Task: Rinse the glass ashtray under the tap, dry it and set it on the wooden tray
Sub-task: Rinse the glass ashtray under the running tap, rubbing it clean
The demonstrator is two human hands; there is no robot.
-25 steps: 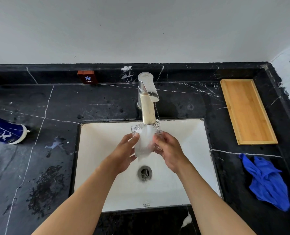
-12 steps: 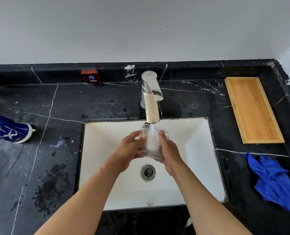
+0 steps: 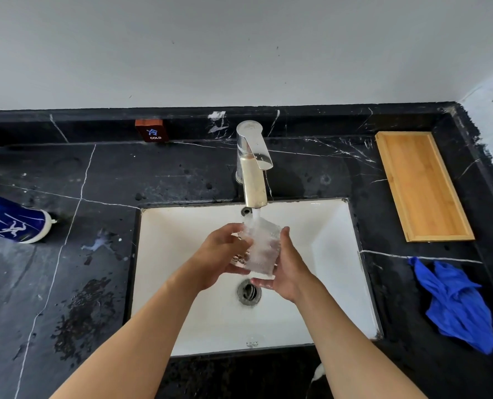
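Observation:
The clear glass ashtray (image 3: 261,249) is held tilted over the white sink (image 3: 331,254), right under the tap (image 3: 252,165). Water runs from the spout onto the glass and blurs its shape. My left hand (image 3: 220,254) grips its left side, fingers curled over the rim. My right hand (image 3: 287,266) cups its right side and bottom. The wooden tray (image 3: 420,185) lies on the black counter at the back right, with nothing on it.
A crumpled blue cloth (image 3: 455,300) lies on the counter right of the sink, in front of the tray. A blue bottle (image 3: 12,220) lies at the far left. Wet patches mark the black marble counter (image 3: 81,312). The drain (image 3: 249,292) sits below my hands.
Both hands have turned the ashtray under the stream and lowered it slightly; the right hand now cups it from beneath. The camera view has shifted a little.

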